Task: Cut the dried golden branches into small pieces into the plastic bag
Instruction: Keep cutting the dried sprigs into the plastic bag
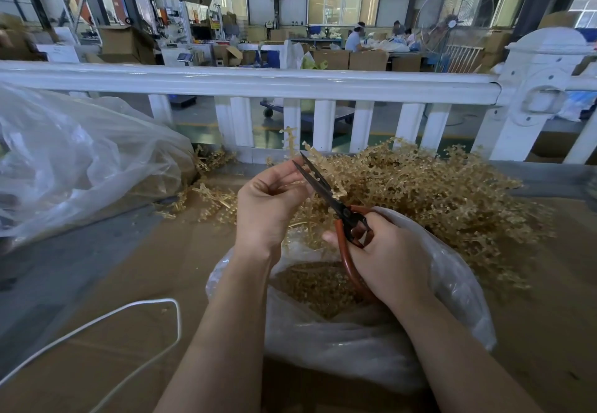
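Note:
My left hand pinches a golden branch that sticks up past its fingertips. My right hand grips the red handles of a pair of scissors; the dark blades are slightly apart around the branch just beyond my left fingers. Both hands hover over an open clear plastic bag with several small golden pieces lying inside. A large pile of golden branches lies behind the bag on the cardboard-covered table.
A big crumpled clear plastic sheet lies at the left. A white cord loops across the cardboard near me. A white railing runs along the table's far edge, and loose golden sprigs lie left of my hands.

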The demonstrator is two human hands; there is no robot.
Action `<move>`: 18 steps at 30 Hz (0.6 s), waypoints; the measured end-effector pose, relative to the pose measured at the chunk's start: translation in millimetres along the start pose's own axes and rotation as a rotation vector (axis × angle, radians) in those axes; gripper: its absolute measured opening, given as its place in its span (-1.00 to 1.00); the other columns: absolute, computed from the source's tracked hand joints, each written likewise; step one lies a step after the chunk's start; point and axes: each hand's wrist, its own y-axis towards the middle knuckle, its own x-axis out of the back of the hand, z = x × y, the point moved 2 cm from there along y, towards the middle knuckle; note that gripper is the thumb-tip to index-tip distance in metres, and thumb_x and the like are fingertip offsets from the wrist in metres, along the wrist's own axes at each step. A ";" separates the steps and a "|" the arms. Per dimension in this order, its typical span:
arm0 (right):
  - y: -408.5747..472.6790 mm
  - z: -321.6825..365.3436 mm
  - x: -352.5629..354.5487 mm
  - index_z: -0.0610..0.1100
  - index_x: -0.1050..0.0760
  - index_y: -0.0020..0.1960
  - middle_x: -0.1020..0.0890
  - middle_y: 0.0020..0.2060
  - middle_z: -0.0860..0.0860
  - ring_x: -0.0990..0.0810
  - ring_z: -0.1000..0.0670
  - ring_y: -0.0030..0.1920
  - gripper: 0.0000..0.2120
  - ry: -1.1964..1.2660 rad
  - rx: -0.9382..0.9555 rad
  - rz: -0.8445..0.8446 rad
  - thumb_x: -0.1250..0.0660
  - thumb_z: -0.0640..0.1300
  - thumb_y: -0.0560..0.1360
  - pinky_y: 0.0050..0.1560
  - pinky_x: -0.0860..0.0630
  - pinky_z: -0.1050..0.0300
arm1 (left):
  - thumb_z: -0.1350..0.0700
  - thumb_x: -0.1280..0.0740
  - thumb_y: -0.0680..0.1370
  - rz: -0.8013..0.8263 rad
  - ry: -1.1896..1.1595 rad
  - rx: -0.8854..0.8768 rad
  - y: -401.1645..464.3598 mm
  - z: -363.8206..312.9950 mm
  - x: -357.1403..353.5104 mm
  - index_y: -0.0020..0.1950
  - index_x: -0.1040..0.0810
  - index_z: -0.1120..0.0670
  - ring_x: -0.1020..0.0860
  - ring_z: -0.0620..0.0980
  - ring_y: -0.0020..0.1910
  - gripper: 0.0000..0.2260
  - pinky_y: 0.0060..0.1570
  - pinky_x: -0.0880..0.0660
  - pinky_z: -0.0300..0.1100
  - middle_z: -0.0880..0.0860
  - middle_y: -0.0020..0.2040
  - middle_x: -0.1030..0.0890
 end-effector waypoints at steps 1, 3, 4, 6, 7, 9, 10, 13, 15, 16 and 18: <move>0.0 0.1 0.1 0.05 -0.40 -0.30 -0.51 -0.52 0.11 -0.49 0.17 -0.46 -0.43 0.000 0.010 -0.005 -0.14 0.57 0.33 -0.48 -0.35 0.24 | 0.47 -0.44 0.41 -0.003 0.001 0.001 0.1 0.0 0.1 0.00 -0.72 0.07 -0.64 -0.05 -0.12 -0.66 -0.08 -0.57 -0.26 0.06 -0.16 -0.72; -0.2 0.4 0.2 0.05 -0.41 -0.30 -0.50 -0.52 0.12 -0.48 0.19 -0.46 -0.43 -0.004 0.022 -0.010 -0.12 0.58 0.33 -0.49 -0.29 0.28 | 0.47 -0.45 0.41 -0.010 -0.003 0.004 0.1 0.2 0.4 0.01 -0.71 0.07 -0.63 -0.03 -0.10 -0.66 -0.06 -0.58 -0.25 0.06 -0.16 -0.71; -0.3 0.4 0.1 0.05 -0.42 -0.29 -0.51 -0.52 0.13 -0.48 0.20 -0.46 -0.41 -0.005 0.023 -0.010 -0.11 0.58 0.33 -0.50 -0.29 0.29 | 0.47 -0.45 0.41 -0.010 -0.007 0.005 0.1 0.2 0.5 0.01 -0.71 0.07 -0.63 -0.02 -0.10 -0.66 -0.06 -0.58 -0.25 0.07 -0.16 -0.71; -0.5 0.0 -0.7 0.05 -0.44 -0.28 -0.52 -0.51 0.13 -0.49 0.20 -0.46 -0.41 -0.001 0.029 -0.012 -0.11 0.58 0.33 -0.50 -0.31 0.29 | 0.47 -0.44 0.41 -0.007 -0.009 0.004 0.0 0.2 1.0 0.01 -0.71 0.08 -0.63 -0.03 -0.10 -0.66 -0.06 -0.58 -0.25 0.07 -0.16 -0.71; -0.6 -0.1 -0.9 0.05 -0.44 -0.29 -0.52 -0.51 0.13 -0.49 0.20 -0.46 -0.41 0.007 0.031 -0.014 -0.11 0.58 0.33 -0.50 -0.33 0.28 | 0.47 -0.45 0.41 -0.005 -0.007 0.002 0.1 0.2 1.2 0.01 -0.71 0.08 -0.63 -0.03 -0.11 -0.66 -0.06 -0.58 -0.25 0.08 -0.15 -0.71; -0.9 0.3 -0.8 0.05 -0.41 -0.31 -0.51 -0.52 0.14 -0.48 0.21 -0.46 -0.41 0.021 0.037 -0.020 -0.10 0.59 0.32 -0.50 -0.29 0.29 | 0.47 -0.45 0.41 0.000 -0.001 -0.004 -0.1 0.1 1.2 0.04 -0.70 0.12 -0.62 -0.04 -0.13 -0.67 -0.10 -0.57 -0.28 0.08 -0.15 -0.70; -1.2 0.5 -0.5 0.06 -0.40 -0.32 -0.50 -0.53 0.14 -0.47 0.21 -0.47 -0.42 0.027 0.039 -0.022 -0.11 0.58 0.32 -0.50 -0.26 0.31 | 0.47 -0.45 0.41 -0.001 0.002 -0.005 -0.2 -0.1 1.1 0.05 -0.69 0.12 -0.62 -0.06 -0.14 -0.67 -0.12 -0.56 -0.30 0.08 -0.16 -0.70; -1.7 0.9 -0.8 0.05 -0.39 -0.33 -0.50 -0.53 0.15 -0.48 0.21 -0.46 -0.42 0.051 0.027 -0.004 -0.13 0.58 0.31 -0.49 -0.20 0.36 | 0.48 -0.43 0.42 -0.007 0.002 -0.003 -0.3 0.3 0.7 0.02 -0.70 0.10 -0.62 -0.06 -0.15 -0.67 -0.13 -0.56 -0.30 0.06 -0.18 -0.70; -1.8 0.5 -1.1 0.05 -0.38 -0.34 -0.49 -0.53 0.15 -0.48 0.22 -0.46 -0.43 0.056 0.029 -0.002 -0.15 0.57 0.31 -0.50 -0.20 0.37 | 0.48 -0.43 0.42 -0.010 0.003 0.000 -0.3 0.7 0.8 0.01 -0.70 0.09 -0.61 -0.03 -0.13 -0.67 -0.11 -0.56 -0.29 0.07 -0.18 -0.69; -2.0 0.5 -1.0 0.05 -0.37 -0.35 -0.49 -0.53 0.14 -0.48 0.22 -0.46 -0.44 0.054 0.031 -0.006 -0.15 0.56 0.31 -0.51 -0.21 0.37 | 0.48 -0.44 0.42 -0.013 0.004 0.001 -0.2 1.0 0.9 0.01 -0.70 0.09 -0.61 -0.02 -0.12 -0.67 -0.10 -0.56 -0.29 0.07 -0.18 -0.69; -2.3 0.6 -0.4 0.05 -0.37 -0.35 -0.49 -0.53 0.14 -0.48 0.22 -0.46 -0.43 0.041 0.032 -0.007 -0.15 0.57 0.32 -0.52 -0.23 0.36 | 0.48 -0.44 0.42 -0.013 0.005 0.003 -0.2 1.4 1.1 0.01 -0.70 0.09 -0.61 -0.02 -0.11 -0.67 -0.08 -0.57 -0.27 0.07 -0.18 -0.68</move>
